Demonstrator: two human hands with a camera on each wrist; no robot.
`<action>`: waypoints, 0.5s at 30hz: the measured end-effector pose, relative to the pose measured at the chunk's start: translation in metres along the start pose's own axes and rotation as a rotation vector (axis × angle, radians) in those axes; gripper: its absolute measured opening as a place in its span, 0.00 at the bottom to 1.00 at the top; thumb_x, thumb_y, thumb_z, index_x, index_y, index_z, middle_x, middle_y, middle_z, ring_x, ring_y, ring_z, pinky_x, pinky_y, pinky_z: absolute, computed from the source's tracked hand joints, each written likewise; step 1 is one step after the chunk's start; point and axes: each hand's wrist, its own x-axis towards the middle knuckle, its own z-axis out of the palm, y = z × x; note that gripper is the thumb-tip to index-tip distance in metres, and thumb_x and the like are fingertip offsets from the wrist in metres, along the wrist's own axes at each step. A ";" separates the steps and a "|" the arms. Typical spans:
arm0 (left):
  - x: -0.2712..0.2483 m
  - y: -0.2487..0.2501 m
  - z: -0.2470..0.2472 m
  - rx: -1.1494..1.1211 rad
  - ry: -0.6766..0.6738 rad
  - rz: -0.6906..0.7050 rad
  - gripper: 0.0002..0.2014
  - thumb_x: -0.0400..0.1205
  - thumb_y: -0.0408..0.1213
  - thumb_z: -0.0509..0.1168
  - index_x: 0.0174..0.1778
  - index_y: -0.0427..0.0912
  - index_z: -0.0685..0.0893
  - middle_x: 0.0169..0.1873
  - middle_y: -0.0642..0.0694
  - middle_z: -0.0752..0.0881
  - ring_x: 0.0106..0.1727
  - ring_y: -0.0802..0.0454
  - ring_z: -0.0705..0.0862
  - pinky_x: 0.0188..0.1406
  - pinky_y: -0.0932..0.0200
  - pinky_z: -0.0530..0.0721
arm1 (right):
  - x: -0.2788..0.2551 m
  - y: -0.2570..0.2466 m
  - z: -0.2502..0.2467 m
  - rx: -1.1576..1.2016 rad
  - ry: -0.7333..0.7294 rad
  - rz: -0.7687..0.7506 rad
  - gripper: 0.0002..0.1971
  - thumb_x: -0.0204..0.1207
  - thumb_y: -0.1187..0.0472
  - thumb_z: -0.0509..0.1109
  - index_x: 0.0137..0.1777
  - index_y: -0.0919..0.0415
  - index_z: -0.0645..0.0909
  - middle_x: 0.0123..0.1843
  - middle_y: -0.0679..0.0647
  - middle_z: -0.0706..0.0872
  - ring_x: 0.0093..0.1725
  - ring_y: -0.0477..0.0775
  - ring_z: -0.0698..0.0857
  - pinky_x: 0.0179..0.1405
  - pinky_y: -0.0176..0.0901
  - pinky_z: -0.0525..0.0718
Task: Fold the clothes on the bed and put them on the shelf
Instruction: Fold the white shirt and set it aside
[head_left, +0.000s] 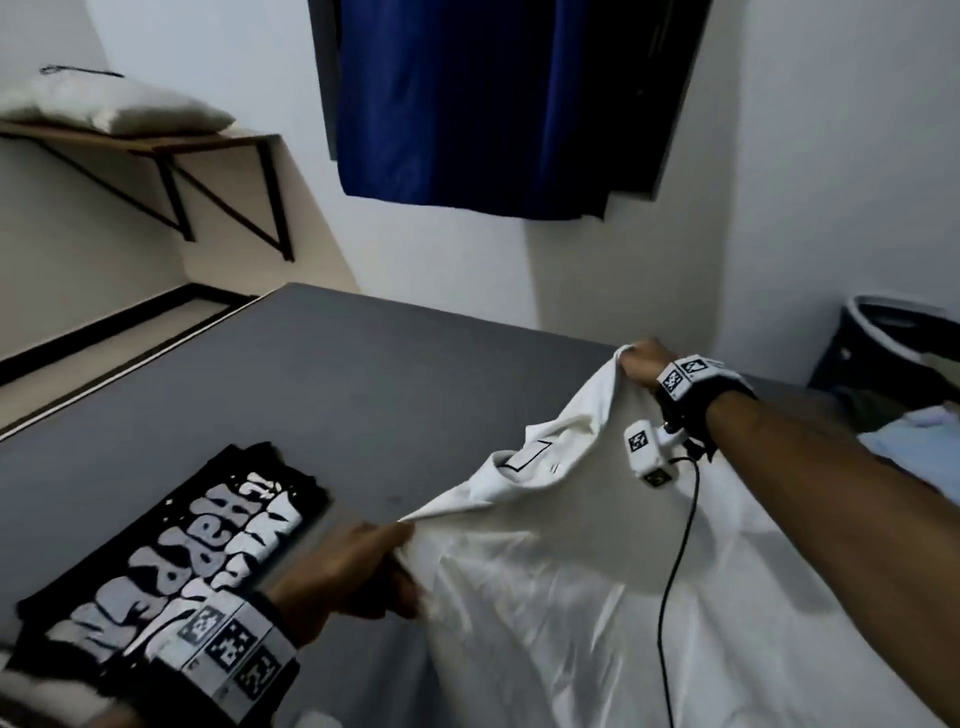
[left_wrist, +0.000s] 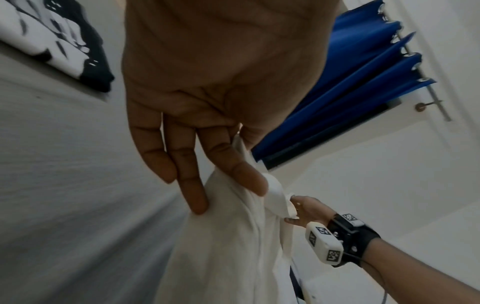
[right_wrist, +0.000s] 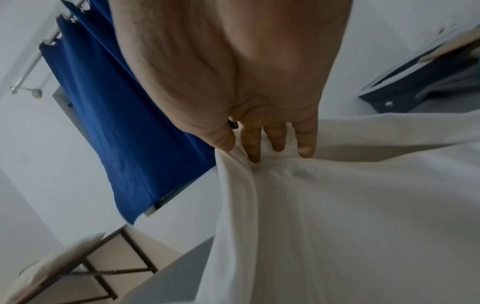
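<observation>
**White shirt held up over the bed by both hands**

Nearest, at about 7 o'clock in the head view, the left hand (head_left: 358, 571) pinches one shoulder edge of the white shirt (head_left: 545, 571); in the left wrist view the cloth runs between thumb and forefinger while the other fingers (left_wrist: 182, 164) hang fairly straight. The shirt is plain, off-white and softly creased, with a neck label outlined in a thin dark rectangle showing at the collar. Its body drapes down toward 5 o'clock over the grey bed (head_left: 363, 374). At 3 o'clock the right hand (head_left: 641, 364) holds the other shoulder higher, thumb and fingers closed on a bunched fold along a stitched seam.

At 8 o'clock, a folded black shirt (head_left: 171, 561) with bold white lettering lies flat on the bed, just beside the left wrist.

Farther off, at 10 o'clock, a wall shelf (head_left: 156, 143) carries a pale folded item. At 12 o'clock a blue curtain (head_left: 457, 104) hangs on the wall.
</observation>
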 end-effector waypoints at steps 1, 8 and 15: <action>0.015 -0.013 -0.007 -0.015 0.036 -0.033 0.24 0.89 0.48 0.54 0.39 0.35 0.86 0.32 0.35 0.90 0.35 0.43 0.90 0.31 0.62 0.80 | 0.006 -0.008 0.026 -0.009 -0.049 -0.028 0.26 0.79 0.54 0.58 0.70 0.72 0.76 0.68 0.70 0.81 0.66 0.67 0.82 0.54 0.46 0.76; 0.078 -0.081 -0.039 -0.070 0.186 -0.166 0.32 0.87 0.43 0.63 0.13 0.40 0.78 0.12 0.46 0.73 0.11 0.54 0.71 0.13 0.71 0.64 | 0.026 -0.033 0.134 0.164 -0.106 -0.097 0.32 0.83 0.60 0.60 0.84 0.62 0.50 0.65 0.57 0.76 0.61 0.67 0.80 0.48 0.47 0.80; 0.100 -0.098 -0.042 0.719 0.266 -0.053 0.28 0.80 0.62 0.64 0.25 0.41 0.79 0.19 0.52 0.78 0.21 0.60 0.75 0.23 0.62 0.69 | 0.022 0.005 0.182 0.107 0.050 -0.046 0.34 0.77 0.47 0.69 0.75 0.68 0.66 0.69 0.66 0.80 0.63 0.67 0.83 0.61 0.52 0.79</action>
